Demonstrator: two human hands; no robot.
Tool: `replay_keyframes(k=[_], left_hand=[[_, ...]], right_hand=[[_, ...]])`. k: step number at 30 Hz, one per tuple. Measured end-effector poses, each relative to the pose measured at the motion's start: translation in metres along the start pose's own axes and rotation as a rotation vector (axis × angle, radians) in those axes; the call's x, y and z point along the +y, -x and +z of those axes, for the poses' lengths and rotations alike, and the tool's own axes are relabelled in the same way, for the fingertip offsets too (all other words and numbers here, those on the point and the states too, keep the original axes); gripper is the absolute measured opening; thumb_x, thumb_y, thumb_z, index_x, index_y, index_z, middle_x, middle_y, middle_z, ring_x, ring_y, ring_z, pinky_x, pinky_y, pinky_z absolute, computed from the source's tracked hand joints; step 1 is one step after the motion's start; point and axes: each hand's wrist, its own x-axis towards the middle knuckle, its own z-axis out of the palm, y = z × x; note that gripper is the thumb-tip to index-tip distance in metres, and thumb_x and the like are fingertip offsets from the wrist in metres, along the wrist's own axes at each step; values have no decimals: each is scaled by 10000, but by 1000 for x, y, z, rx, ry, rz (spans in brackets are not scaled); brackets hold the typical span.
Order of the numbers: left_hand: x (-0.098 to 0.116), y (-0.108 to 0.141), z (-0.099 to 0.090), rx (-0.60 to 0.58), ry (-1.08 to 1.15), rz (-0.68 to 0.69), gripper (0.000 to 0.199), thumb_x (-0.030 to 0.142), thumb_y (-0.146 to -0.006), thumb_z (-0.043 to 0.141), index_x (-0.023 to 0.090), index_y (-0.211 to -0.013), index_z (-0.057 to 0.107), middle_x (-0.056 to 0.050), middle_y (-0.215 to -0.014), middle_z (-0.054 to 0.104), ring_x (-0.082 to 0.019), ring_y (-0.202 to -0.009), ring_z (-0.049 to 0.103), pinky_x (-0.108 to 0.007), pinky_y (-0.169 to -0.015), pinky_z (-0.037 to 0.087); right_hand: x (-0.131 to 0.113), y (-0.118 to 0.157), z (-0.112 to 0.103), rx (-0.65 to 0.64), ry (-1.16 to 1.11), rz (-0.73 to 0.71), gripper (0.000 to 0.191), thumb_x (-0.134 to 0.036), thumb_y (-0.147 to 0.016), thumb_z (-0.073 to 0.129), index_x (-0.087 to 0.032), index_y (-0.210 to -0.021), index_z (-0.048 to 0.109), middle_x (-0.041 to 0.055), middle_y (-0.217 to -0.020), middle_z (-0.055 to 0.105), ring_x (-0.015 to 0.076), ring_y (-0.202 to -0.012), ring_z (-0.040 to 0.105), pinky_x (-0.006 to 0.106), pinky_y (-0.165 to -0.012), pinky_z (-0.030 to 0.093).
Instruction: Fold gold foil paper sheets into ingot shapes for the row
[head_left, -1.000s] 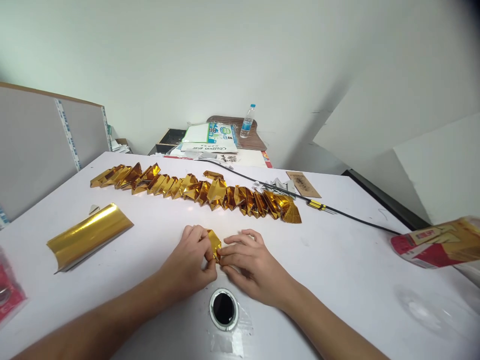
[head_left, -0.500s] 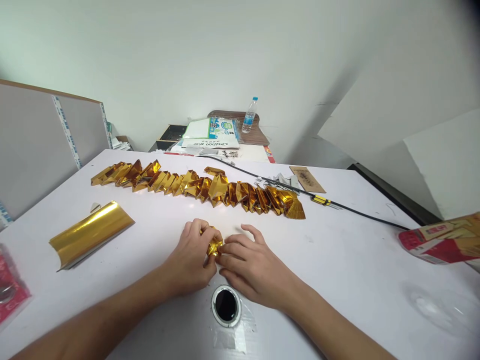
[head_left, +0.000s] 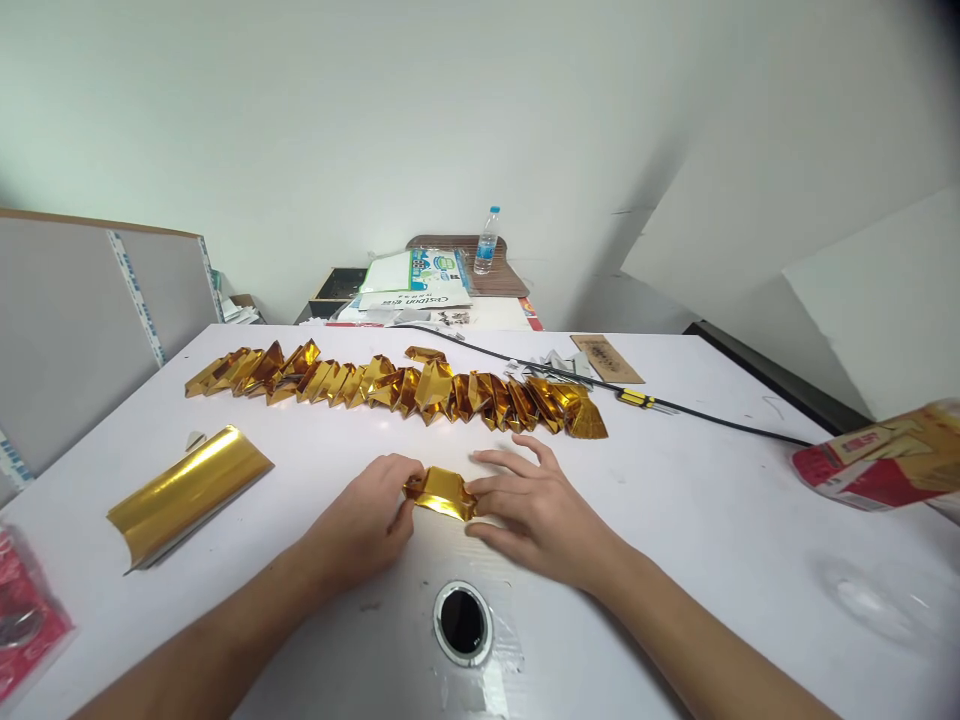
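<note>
A: Quick one, left hand [head_left: 375,515]?
B: Thumb and fingers closed in a pinch on the left end of the gold foil piece [head_left: 442,492]. Fingertips partly hidden.
A: Right hand [head_left: 544,510]?
B: Half open, fingers loosely spread. Fingertips at the foil's right end, thumb just below that corner. Can't tell if it's actually pinching.
A: Where's the piece?
B: Between the hands, low over the white table [head_left: 675,540], long side running left to right. Can't tell if it touches the surface.
A: Near it?
B: Round black disc with a pale rim [head_left: 463,622], on the near side of the hands, clear tape around it.
A: Other gold stuff?
B: Long row of folded gold pieces [head_left: 435,390] across the table beyond the hands, packed side by side. Curved gold sheets [head_left: 191,495] off to the left, well apart from the left hand.
A: Rest, fast.
B: Black cable [head_left: 727,424] slanting past the row's right end, brown card [head_left: 607,360] behind it, red-and-yellow package [head_left: 885,460] far right, pink packet [head_left: 28,615] at the left edge.
</note>
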Motion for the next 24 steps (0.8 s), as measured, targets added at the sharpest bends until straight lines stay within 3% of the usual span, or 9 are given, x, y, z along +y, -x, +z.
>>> replay_keyframes(k=[4, 9, 13, 17, 21, 24], left_hand=[[-4, 1, -3, -41, 5, -34, 273, 72, -985, 402, 225, -1070, 611, -15, -986, 694, -169, -881, 652, -304, -782, 531], [-6, 3, -2, -30, -71, 138, 219, 63, -979, 437, 198, -940, 606, -25, -933, 687, -186, -897, 607, -311, -809, 508], [-3, 3, 5, 13, -218, 212, 248, -12, -908, 422, 181, -859, 569, -42, -877, 659, -203, -859, 565, -330, -778, 494], [-1, 2, 12, 43, -256, 160, 253, -48, -813, 435, 180, -819, 547, -41, -853, 649, -205, -840, 564, -330, -747, 496], [-6, 3, 2, -15, -152, 172, 255, -46, -760, 462, 183, -780, 572, -38, -937, 701, -203, -926, 604, -339, -841, 524], [-11, 4, -15, -115, -87, 232, 347, -52, -724, 477, 203, -874, 658, -1, -1096, 744, -200, -1045, 633, -355, -960, 517]], right_hand=[[8, 1, 1, 35, 10, 43, 149, -394, -1001, 692, -280, -1063, 764, 19, -1153, 787, 298, -1295, 622, 599, -1164, 281], [7, -2, 5, 53, -35, -40, 126, -302, -1003, 675, -259, -1069, 774, 21, -1105, 798, 253, -1214, 664, 478, -1071, 430], [5, -5, 5, 54, -79, -43, 133, -253, -995, 650, -238, -1043, 773, 35, -1093, 796, 217, -1052, 713, 446, -1020, 478], [7, -5, 0, -8, -131, 15, 110, -255, -968, 707, -258, -1042, 788, 24, -1098, 797, 209, -1069, 714, 429, -992, 498], [9, -5, -3, -75, -149, 69, 80, -285, -971, 722, -262, -996, 794, 33, -1116, 790, 218, -1096, 713, 441, -1006, 491], [7, -5, -2, -66, -123, 38, 117, -272, -1000, 672, -245, -1026, 783, 39, -1109, 788, 218, -1072, 712, 444, -994, 491]])
